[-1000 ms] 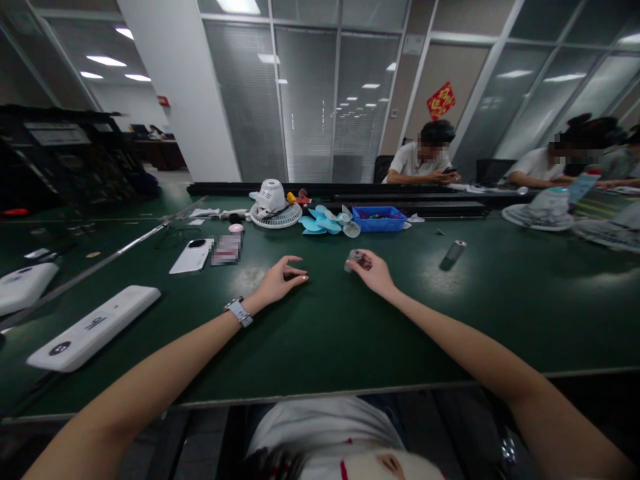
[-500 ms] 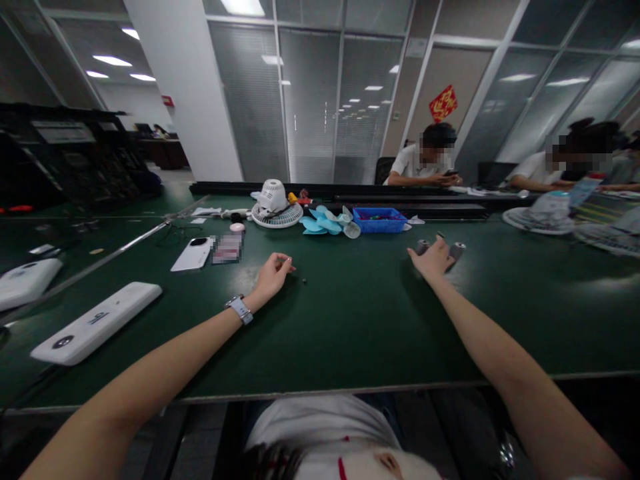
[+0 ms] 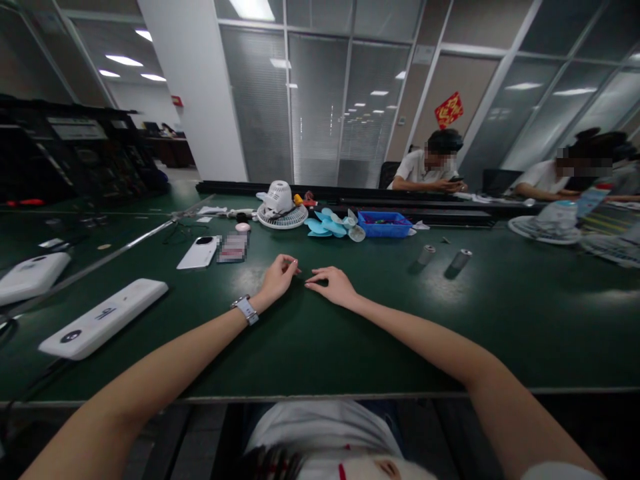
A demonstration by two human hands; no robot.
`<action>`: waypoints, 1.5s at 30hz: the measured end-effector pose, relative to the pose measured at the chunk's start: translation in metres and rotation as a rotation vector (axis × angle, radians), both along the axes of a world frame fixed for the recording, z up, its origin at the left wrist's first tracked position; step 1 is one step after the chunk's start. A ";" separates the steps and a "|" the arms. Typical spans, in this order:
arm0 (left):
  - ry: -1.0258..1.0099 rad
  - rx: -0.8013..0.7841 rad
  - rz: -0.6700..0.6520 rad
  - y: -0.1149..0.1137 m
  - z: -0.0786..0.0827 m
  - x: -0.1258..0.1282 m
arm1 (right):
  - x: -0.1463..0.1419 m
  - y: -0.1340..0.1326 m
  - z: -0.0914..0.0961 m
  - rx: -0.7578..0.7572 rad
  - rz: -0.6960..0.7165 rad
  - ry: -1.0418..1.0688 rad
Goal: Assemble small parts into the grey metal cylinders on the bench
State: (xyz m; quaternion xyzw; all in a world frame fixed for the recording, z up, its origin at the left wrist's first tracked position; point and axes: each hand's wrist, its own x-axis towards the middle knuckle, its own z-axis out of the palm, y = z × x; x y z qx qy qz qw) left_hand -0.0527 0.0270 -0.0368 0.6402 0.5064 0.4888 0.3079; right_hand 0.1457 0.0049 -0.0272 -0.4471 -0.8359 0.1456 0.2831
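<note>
My left hand (image 3: 279, 274), with a watch on its wrist, rests on the green table (image 3: 350, 333) with its fingers curled into a loose pinch; what they hold, if anything, is hidden. My right hand (image 3: 334, 285) lies low on the table just to its right. Its fingers are stretched toward the left hand, their tips almost touching it, and nothing shows in them. Two small grey cylinders, one (image 3: 427, 254) beside the other (image 3: 460, 259), stand tilted on the table to the right, apart from both hands.
At the back are a white fan housing with grille (image 3: 280, 205), light-blue fan blades (image 3: 330, 224) and a blue tray (image 3: 385, 224). A white phone (image 3: 199, 252) and two white devices (image 3: 103, 319) lie left. Other people sit across the table.
My right hand carried a grey cylinder to the right, set it beside the other one, and came back to the left hand. The left hand barely moved.
</note>
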 end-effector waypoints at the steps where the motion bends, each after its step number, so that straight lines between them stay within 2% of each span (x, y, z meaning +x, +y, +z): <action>1: 0.006 -0.001 -0.001 0.000 0.000 0.000 | 0.005 0.001 0.002 -0.001 0.006 0.026; 3: 0.011 -0.001 0.001 0.000 0.000 0.000 | 0.027 0.005 0.010 0.016 -0.015 0.070; 5: 0.011 -0.002 0.001 -0.001 0.000 0.001 | 0.061 0.013 0.022 0.084 -0.124 0.118; 8: 0.008 -0.012 0.004 -0.001 0.001 0.002 | 0.132 0.031 0.042 0.266 -0.418 0.196; 10: 0.004 -0.018 0.008 -0.001 0.001 0.002 | 0.179 0.041 0.049 0.378 -0.688 0.176; 12: 0.007 -0.023 0.012 0.000 0.001 0.002 | 0.216 0.046 0.046 0.404 -0.922 0.100; 13: 0.013 -0.026 0.015 0.000 0.001 0.002 | 0.230 0.046 0.042 0.392 -0.994 0.069; 15: 0.031 -0.028 0.016 -0.001 0.001 0.001 | 0.247 0.046 0.032 0.346 -1.039 0.027; 19: 0.042 -0.015 0.007 -0.001 0.001 0.001 | 0.256 0.050 0.015 0.337 -1.073 0.010; 28: 0.026 -0.041 0.004 -0.006 0.008 0.004 | 0.272 0.062 0.005 0.424 -1.074 0.086; 36: -0.007 -0.023 -0.012 -0.002 0.004 0.003 | 0.274 0.063 0.005 0.382 -1.094 0.103; 45: -0.032 -0.010 -0.012 0.003 -0.003 0.002 | 0.267 0.055 0.009 0.259 -1.232 0.063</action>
